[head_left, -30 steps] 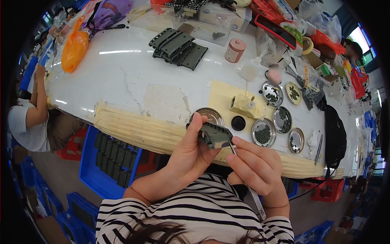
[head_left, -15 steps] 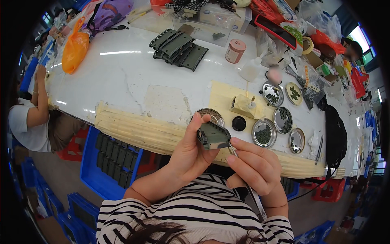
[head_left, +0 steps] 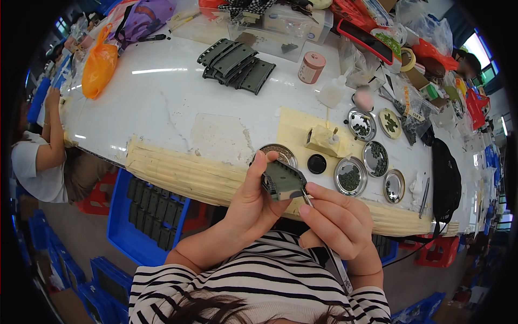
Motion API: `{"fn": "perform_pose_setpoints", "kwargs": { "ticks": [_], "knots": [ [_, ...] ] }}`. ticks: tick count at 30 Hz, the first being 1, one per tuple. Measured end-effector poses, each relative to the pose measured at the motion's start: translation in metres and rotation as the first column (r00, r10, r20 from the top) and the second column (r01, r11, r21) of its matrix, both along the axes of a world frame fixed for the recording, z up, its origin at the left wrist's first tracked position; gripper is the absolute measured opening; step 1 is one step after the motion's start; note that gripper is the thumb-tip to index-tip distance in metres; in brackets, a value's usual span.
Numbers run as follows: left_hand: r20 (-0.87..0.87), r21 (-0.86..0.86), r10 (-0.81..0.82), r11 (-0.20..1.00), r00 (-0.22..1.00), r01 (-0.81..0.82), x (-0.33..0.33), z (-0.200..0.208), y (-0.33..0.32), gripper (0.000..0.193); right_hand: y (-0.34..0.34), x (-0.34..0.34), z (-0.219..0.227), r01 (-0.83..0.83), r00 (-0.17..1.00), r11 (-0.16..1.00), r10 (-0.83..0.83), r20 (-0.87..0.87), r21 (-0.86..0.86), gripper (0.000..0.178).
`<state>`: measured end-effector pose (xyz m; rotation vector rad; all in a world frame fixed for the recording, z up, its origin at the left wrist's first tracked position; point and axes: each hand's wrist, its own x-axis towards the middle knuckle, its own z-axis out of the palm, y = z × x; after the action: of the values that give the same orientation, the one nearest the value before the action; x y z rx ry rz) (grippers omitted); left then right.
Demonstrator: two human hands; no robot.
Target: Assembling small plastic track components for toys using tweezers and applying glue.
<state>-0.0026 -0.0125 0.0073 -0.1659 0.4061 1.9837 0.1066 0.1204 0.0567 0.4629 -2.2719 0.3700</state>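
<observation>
The curved green part (head_left: 283,178) was held tilted above the near table edge, between the two hands, clamped by the thumb and fingers of the left hand (head_left: 247,208). The right hand (head_left: 344,218) had its fingers pinched together on a slim metal tool (head_left: 340,270), apparently tweezers, its tip at the part's right end. The step in hand seemed to be fine work at that edge; whether the tip gripped a tiny piece could not be told. The next move seemed to call for a steady left grip and small fingertip motions on the right. The left thumb pointed up along the part, its forearm slanting in from the lower left; the right forearm rose from the lower right, knuckles outward. Beyond the right hand stood a steel dish (head_left: 350,193) of small green pieces; well beyond the left lay stacked green panels (head_left: 237,65).
</observation>
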Motion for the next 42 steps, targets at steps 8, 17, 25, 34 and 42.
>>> {"fn": "perform_pose_setpoints", "kwargs": {
  "ticks": [8,17,25,34,42],
  "knots": [
    [-0.002,-0.014,0.024,1.000,1.000,-0.024,0.002,0.001,0.000,0.028,0.001,0.000,0.000,0.018,1.000,0.998,-0.018,0.003,0.060,0.032],
    [-0.019,-0.034,0.023,0.999,1.000,-0.023,0.002,-0.003,0.005,0.045,0.000,0.001,0.001,-0.018,1.000,0.999,0.017,0.006,0.032,0.033],
    [-0.201,0.250,0.004,0.967,0.980,0.048,-0.025,-0.002,0.011,0.043,-0.007,0.017,-0.002,-0.086,0.996,0.949,0.078,-0.038,-0.304,0.038],
    [-0.324,0.270,0.128,0.962,0.937,-0.038,-0.025,-0.003,0.013,0.051,-0.022,0.016,-0.011,-0.009,0.996,0.915,0.045,0.079,-0.403,0.042],
    [-0.318,0.350,0.084,0.936,0.944,0.034,-0.027,-0.008,0.012,0.052,-0.025,0.014,-0.010,0.002,0.994,0.902,0.046,0.100,-0.431,0.043]
  ]
}}
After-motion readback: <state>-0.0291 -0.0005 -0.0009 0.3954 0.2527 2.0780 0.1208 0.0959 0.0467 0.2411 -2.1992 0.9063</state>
